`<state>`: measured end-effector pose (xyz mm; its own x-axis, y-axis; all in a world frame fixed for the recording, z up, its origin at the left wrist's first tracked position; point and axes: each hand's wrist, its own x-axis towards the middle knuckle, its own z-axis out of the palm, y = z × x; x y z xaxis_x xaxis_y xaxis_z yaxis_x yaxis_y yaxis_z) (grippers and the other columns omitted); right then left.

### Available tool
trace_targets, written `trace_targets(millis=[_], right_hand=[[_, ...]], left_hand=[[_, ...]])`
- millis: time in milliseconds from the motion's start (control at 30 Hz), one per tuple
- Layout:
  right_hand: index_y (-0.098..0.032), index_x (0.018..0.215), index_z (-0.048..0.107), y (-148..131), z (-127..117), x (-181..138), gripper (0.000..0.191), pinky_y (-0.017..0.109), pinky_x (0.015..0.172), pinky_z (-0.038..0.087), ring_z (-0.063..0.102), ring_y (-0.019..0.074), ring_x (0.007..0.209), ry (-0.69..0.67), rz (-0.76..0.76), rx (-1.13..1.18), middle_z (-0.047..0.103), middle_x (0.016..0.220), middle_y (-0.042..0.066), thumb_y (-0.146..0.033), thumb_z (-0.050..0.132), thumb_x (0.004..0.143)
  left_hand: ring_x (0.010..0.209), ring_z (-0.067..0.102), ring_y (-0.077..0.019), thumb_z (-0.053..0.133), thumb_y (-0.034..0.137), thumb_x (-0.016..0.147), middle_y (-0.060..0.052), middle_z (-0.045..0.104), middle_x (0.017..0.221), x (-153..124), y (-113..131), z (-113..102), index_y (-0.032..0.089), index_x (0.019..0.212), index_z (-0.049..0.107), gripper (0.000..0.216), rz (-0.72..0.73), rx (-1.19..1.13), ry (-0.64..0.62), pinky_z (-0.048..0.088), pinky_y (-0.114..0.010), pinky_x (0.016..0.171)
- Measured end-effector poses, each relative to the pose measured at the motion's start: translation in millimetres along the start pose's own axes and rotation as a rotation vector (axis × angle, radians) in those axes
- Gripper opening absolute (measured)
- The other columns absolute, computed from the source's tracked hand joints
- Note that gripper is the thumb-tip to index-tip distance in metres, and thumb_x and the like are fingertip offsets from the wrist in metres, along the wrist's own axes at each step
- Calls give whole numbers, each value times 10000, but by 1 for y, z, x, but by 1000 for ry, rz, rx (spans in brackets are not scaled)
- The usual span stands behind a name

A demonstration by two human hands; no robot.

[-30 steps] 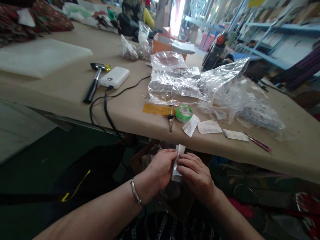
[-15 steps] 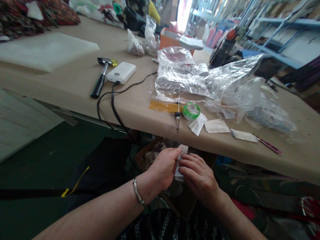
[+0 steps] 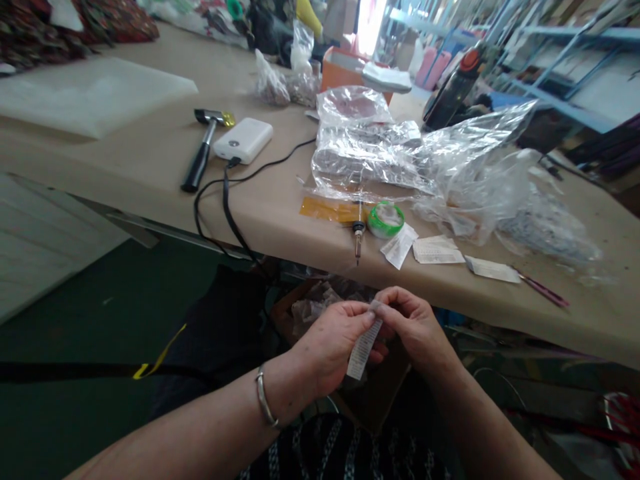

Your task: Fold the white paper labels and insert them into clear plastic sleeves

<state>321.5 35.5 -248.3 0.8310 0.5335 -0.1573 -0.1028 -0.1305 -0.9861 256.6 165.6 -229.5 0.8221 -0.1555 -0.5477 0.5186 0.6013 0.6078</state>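
Between my two hands is a narrow white printed label [image 3: 364, 350], hanging down at a slant below the table's front edge. My left hand [image 3: 333, 343] pinches its upper part between thumb and fingers. At the label's top end, my right hand [image 3: 413, 323] pinches with thumb and forefinger. Beneath both hands stands a cardboard box [image 3: 287, 310] holding crumpled clear plastic scraps [image 3: 317, 303]. On the table edge just above lie a soldering-iron-like tool [image 3: 358, 233], a green-rimmed round tub [image 3: 386, 219] and several printed paper slips [image 3: 437, 249].
Purple tweezers [image 3: 545, 290] lie at the right edge. Clear plastic bags [image 3: 370, 157] cover the middle of the table [image 3: 280, 230]. A hammer [image 3: 203, 157] and a white power bank [image 3: 245, 140] with a black cable [image 3: 225, 200] sit left. A dark bottle [image 3: 450, 90] stands behind.
My right hand has turned and shifted from lying over the label to pinching its top end. The label now hangs tilted, with its printed face showing.
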Motion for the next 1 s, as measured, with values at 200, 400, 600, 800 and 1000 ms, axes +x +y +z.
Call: trace_targets(millis=[200, 400, 600, 800, 1000], right_hand=[[-184, 757, 555, 7, 4, -1, 175, 173, 427, 364, 431, 54, 416, -23, 75, 86, 525, 550, -71, -332, 645, 785], [-205, 1088, 583, 9, -6, 2, 405, 312, 787, 510, 625, 176, 893, -344, 70, 240, 630, 1081, 65, -360, 686, 729], [-178, 858, 608, 13, -6, 3, 296, 441, 919, 457, 568, 269, 1105, -543, 60, 429, 554, 1256, 115, -385, 722, 681], [-177, 901, 592, 12, -2, -3, 340, 434, 859, 500, 595, 274, 1058, -484, 68, 347, 578, 1213, 129, -424, 696, 692], [-231, 1191, 546, -3, -5, -19, 377, 387, 945, 446, 563, 222, 1068, -97, -290, -373, 587, 1158, 78, -299, 569, 821]], left_hand=[[471, 534, -92, 523, 245, 838, -33, 591, 635, 2, -3, -10, 116, 767, 572, 156, -75, 48, -92, 411, -204, 459], [471, 533, -95, 585, 305, 800, -15, 562, 599, -5, 2, -14, 127, 783, 572, 179, -85, 31, -247, 413, -201, 461], [433, 500, -83, 615, 327, 776, -7, 560, 593, -8, -5, -11, 135, 780, 564, 199, -118, 61, -288, 421, -215, 463], [445, 502, -87, 636, 347, 753, -2, 543, 568, -9, -9, -10, 134, 717, 555, 231, -126, 55, -251, 401, -211, 458], [469, 519, -93, 644, 341, 752, 2, 536, 570, -12, -4, -8, 134, 725, 559, 225, -100, 56, -157, 377, -195, 440]])
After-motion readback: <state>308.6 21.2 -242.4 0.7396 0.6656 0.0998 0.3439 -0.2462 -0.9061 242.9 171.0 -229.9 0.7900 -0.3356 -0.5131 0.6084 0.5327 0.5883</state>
